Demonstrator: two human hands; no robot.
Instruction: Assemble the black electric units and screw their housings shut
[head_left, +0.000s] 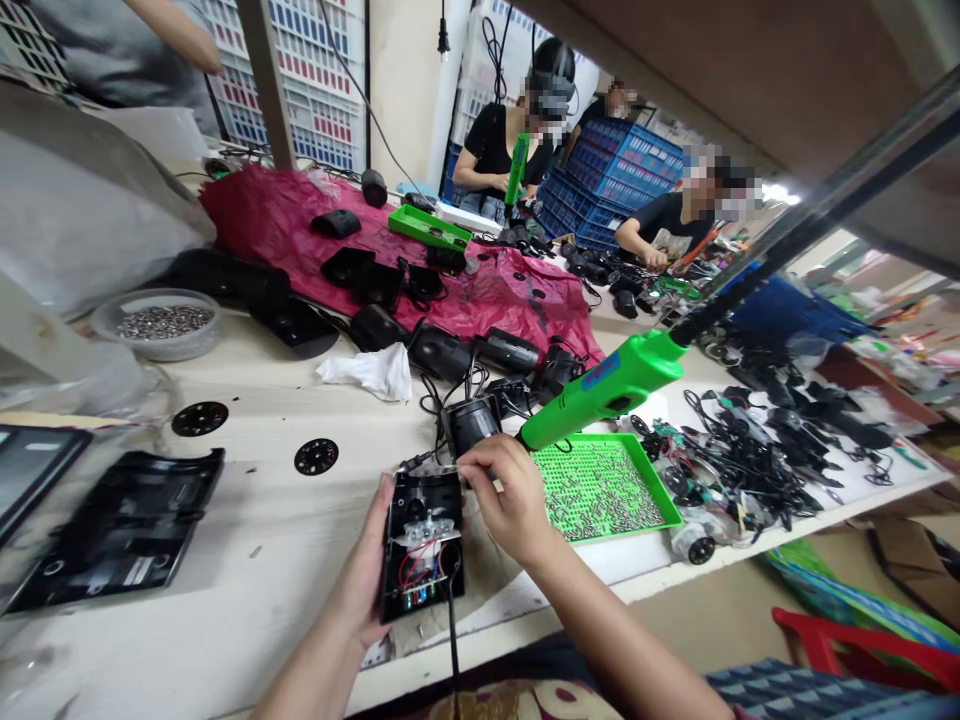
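Left hand clamped on open black housing; right hand pinched at its top edge, green screwdriver just beyond, screw tray right.

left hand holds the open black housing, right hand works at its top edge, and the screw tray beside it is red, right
Not quite: the screw tray is green, not red, as the head view shows. The left hand does hold the open black housing, and the right hand works at its top edge.

Screw tray right of housing; bowl far left; cloth behind.
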